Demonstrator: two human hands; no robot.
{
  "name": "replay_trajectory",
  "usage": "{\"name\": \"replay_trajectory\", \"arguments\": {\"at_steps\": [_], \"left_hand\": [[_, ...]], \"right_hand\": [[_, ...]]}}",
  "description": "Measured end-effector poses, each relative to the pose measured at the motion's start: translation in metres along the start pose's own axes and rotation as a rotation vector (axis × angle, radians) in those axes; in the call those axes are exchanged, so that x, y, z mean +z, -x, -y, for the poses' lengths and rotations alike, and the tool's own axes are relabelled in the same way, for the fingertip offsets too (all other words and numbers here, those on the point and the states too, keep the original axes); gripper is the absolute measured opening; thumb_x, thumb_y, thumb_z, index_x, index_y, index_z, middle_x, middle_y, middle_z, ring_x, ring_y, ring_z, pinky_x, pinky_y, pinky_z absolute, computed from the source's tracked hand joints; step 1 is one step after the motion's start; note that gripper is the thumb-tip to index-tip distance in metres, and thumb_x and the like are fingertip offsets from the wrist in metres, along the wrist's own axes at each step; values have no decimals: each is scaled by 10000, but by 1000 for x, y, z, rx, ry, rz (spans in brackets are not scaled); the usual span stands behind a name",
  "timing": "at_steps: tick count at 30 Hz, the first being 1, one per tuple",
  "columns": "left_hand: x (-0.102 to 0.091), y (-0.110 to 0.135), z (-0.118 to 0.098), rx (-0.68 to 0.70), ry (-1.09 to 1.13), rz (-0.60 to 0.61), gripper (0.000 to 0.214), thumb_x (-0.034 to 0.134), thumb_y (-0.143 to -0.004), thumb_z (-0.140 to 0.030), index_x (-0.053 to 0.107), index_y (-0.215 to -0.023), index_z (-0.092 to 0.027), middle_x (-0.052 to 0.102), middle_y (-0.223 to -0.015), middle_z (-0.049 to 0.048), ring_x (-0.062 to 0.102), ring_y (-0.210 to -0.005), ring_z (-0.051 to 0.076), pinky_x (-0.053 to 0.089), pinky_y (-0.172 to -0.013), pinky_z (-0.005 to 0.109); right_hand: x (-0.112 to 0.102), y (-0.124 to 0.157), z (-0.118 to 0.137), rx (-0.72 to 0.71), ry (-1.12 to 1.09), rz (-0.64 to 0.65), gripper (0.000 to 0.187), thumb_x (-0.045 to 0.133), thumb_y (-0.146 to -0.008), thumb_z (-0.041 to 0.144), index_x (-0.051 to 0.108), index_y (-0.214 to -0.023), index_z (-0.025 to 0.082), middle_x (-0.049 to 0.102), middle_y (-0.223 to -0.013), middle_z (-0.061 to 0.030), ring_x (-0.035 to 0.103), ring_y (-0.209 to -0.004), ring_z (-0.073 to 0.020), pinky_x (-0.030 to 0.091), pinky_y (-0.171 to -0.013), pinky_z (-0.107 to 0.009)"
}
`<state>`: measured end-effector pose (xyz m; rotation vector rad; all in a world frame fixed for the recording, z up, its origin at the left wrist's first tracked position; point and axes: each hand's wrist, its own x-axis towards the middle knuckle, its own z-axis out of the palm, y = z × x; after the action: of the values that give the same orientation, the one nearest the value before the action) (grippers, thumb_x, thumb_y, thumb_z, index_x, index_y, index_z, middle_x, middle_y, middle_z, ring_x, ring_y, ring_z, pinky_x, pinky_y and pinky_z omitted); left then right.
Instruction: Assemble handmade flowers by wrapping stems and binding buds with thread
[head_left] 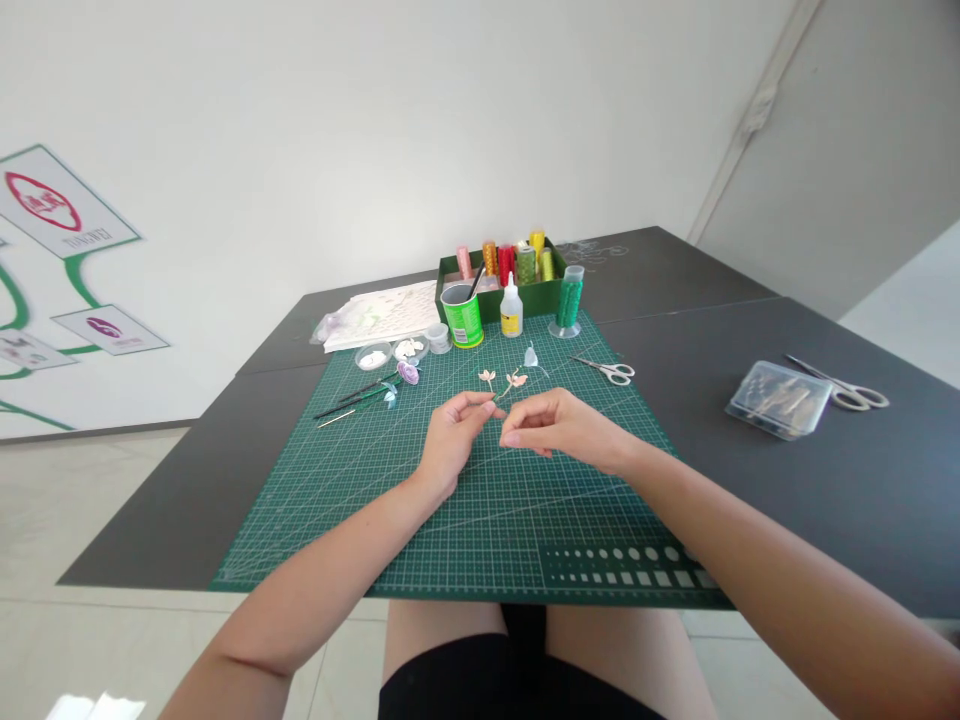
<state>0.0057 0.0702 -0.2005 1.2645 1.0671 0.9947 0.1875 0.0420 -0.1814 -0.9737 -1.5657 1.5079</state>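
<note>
My left hand (450, 435) pinches the thin stem of a sprig of small pale pink flowers (516, 381) between thumb and fingertips. Its blossoms point away from me, above the green cutting mat (360, 510). Close by on the right, my right hand (562, 425) has its thumb and fingers drawn together; anything between them is too small to make out. Beyond the hands lies a pale blue-white flower piece (531, 357). Left of them rest a purple flower (408, 372), a light blue one (390, 393) and some thin dark-handled tools (345, 406).
At the back, a green box (540, 298) holds several thread spools. Before it stand a green can (464, 318), a glue bottle (511, 308) and a green thread spool (570, 300). Small scissors (616, 372), a clear plastic case (780, 400) and larger scissors (855, 396) lie to the right.
</note>
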Motion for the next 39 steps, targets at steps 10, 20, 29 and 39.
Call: {"name": "replay_trajectory", "arguments": {"at_steps": [10,20,29,39], "left_hand": [[-4,-8,-3,-304,458,213,326,875,-637,-247,712,-893,-127,660,-789,21,323,-489,1,170,-418,139],[-2,-4,-5,-382,463,359,311,889,-644,-238,692,-848,-111,603,-721,-16,268,-465,-9,157,-400,136],[2,-1,-3,-173,341,284,281,843,-701,-340,710,-812,-119,680,-786,35,330,-503,21,156,-448,185],[6,5,-7,-15,112,278,220,747,-794,-355,749,-860,-144,666,-697,11,321,-516,60,184,-508,242]], "right_hand": [[-25,-7,-12,-21,201,-253,269,711,-807,413,738,-922,171,616,-684,5,520,-576,-108,423,-503,-239],[-10,-11,-15,-161,146,-262,200,761,-744,357,716,-805,171,655,-758,-26,572,-673,-141,480,-559,-267],[10,-17,-26,-216,-91,-393,222,765,-729,327,591,-687,196,580,-686,26,574,-683,-131,513,-688,-301],[16,-16,-26,-201,-69,-449,170,657,-693,240,511,-777,215,487,-651,68,480,-562,-101,409,-549,-266]]}}
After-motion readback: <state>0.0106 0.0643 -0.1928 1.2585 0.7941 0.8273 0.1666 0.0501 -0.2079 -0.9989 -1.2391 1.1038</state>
